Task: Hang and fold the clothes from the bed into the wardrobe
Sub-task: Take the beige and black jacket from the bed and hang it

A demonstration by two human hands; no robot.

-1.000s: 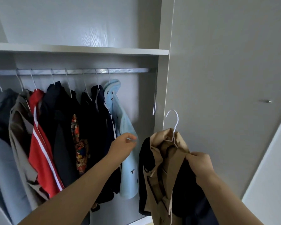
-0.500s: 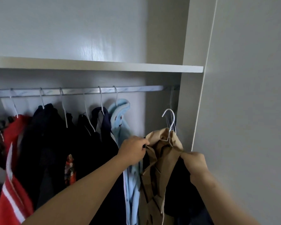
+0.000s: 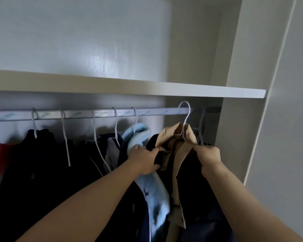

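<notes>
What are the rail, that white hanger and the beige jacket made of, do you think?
The rail looks like metal, pale and brushed, with printed lettering and a dull sheen. The white hanger seems thin wire, probably coated, given its slim bent hook. The beige jacket appears a matte woven cloth, cotton-like, creasing stiffly at the collar.

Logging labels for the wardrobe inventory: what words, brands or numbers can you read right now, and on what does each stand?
"HONG": printed again and again along the rail; one repeat reads "ANG HONG", and the letters before it are too blurred to read.
Light blue garment: small dark marks, a pattern, not letters.
Tan shirt: no text shows.
No numbers or signs anywhere in view.
</notes>
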